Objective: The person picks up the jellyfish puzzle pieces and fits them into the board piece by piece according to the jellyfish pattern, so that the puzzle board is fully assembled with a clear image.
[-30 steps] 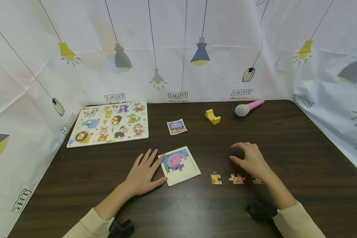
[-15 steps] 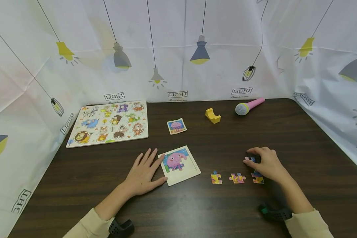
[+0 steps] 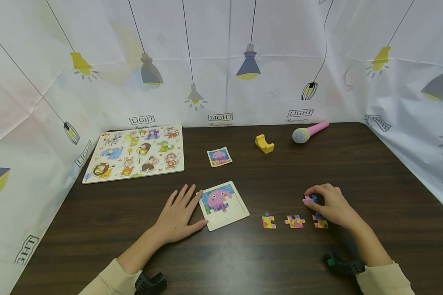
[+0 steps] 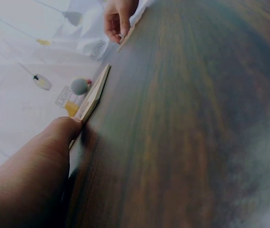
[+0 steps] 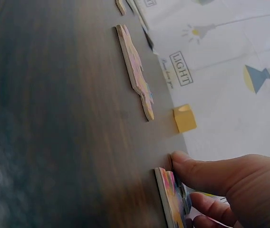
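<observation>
My left hand [image 3: 177,217] lies flat with spread fingers. Its index finger and thumb touch the left edge of a square jigsaw board [image 3: 230,215], partly filled with a pink octopus picture. On the right, my right hand [image 3: 334,207] holds a pink and blue puzzle piece [image 3: 310,199] between thumb and fingers, low at the table. Just below that hand lies another puzzle piece [image 3: 320,222], close to the fingers. Two more, a yellow puzzle piece [image 3: 268,221] and a pink-yellow puzzle piece [image 3: 294,221], lie to its left in a row.
A small octopus picture card [image 3: 219,157] lies behind the board. Further back are a yellow curved block [image 3: 264,144] and a pink toy microphone [image 3: 310,132]. An animal puzzle board [image 3: 136,153] lies at the back left. A white printed cloth [image 3: 206,41] hangs behind the table.
My right hand has moved right, to the puzzle piece behind the row, and its thumb and fingers have come together on it. The left hand stays in place.
</observation>
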